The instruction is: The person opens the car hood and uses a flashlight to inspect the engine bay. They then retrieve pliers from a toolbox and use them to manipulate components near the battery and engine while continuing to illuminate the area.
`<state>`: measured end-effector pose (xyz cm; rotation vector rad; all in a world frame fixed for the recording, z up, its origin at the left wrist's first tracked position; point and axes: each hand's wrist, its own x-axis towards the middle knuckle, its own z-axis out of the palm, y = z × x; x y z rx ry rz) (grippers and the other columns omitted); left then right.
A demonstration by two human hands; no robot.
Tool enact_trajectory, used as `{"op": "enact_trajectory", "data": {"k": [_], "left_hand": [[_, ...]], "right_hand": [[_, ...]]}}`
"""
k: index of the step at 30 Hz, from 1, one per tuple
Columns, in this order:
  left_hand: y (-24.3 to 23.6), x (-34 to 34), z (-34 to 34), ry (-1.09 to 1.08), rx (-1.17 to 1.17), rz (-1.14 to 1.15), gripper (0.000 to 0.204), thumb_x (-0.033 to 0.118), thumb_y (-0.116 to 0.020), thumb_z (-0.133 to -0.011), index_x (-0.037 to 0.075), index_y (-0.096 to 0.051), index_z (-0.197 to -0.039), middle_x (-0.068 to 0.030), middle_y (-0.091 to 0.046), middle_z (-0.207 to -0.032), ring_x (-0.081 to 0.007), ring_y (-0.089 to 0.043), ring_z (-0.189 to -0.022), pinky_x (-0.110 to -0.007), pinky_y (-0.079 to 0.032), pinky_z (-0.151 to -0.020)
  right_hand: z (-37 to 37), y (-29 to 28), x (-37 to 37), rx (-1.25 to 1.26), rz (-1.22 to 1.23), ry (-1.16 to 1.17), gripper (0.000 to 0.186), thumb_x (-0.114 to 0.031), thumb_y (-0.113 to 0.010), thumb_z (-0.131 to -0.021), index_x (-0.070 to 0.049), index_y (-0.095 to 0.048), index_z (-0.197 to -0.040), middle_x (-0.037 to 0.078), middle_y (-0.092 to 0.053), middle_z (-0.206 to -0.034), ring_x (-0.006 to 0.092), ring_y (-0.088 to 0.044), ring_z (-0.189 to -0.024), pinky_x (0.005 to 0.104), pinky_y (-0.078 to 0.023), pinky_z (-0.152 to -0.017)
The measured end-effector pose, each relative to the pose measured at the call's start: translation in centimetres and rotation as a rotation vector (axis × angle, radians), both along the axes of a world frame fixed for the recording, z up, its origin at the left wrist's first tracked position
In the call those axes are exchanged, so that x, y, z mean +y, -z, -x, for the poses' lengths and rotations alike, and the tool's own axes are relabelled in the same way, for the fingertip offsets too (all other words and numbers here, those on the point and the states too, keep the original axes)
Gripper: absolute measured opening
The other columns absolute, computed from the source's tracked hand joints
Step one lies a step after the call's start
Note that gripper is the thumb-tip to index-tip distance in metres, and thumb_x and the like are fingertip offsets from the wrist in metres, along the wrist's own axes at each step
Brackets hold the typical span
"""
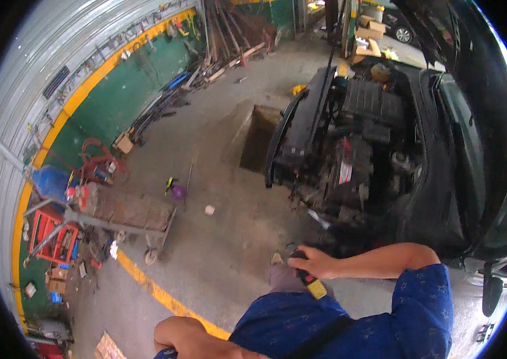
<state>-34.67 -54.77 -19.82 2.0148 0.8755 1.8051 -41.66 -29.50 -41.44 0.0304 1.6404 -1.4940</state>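
Note:
My right hand is closed around a black handheld tool with a red patch and a yellow end. The tool slants across the front of my body; my fingers cover part of it, and its exact kind cannot be made out. My left arm is bent at the lower edge, with its hand out of sight. Beyond my right hand stands a dark car with its hood raised. Its engine bay lies exposed, apart from my hand.
A rectangular floor pit opens by the car's front. At left stands a wheeled cart beside a red crate. A purple and green object and a yellow line are on the floor. Long bars lie along the green wall.

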Motion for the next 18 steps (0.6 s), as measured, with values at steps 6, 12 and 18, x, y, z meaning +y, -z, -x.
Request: {"op": "enact_trajectory", "data": {"k": [6,12,18], "left_hand": [[-0.9,-8.0,13.9,0.306,0.090,0.351,0.050,0.046,-0.052,-0.103,0.000,-0.068,-0.094,-0.0181,-0.069,-0.094,-0.0356,-0.068,-0.084,-0.049,-0.055,-0.081],[4.0,-7.9,23.8,-0.723,-0.315,0.016,0.034,0.028,-0.056,-0.105,-0.001,-0.068,-0.094,-0.0145,-0.066,-0.089,-0.0308,-0.065,-0.083,-0.047,-0.055,-0.078],[10.8,-10.0,40.1,-1.025,-0.752,0.395,0.029,0.016,-0.060,-0.104,0.000,-0.064,-0.128,-0.0082,-0.066,-0.111,-0.0149,-0.062,-0.095,-0.031,-0.051,-0.084]], "right_hand": [[13.3,-1.1,-7.3,0.192,0.281,0.065,0.040,-0.040,-0.062,-0.106,-0.011,-0.053,-0.132,0.005,-0.069,-0.099,0.0132,-0.064,-0.087,0.0316,-0.054,-0.076],[23.7,-8.3,-9.3,0.301,0.477,0.521,0.034,-0.030,-0.061,-0.107,-0.011,-0.050,-0.133,0.010,-0.070,-0.095,0.0152,-0.065,-0.079,0.0315,-0.054,-0.070],[30.0,-9.6,-13.0,0.429,0.152,0.629,0.037,-0.016,-0.076,-0.094,-0.003,-0.056,-0.122,0.005,-0.068,-0.083,0.0105,-0.066,-0.077,0.0278,-0.053,-0.067]]}}
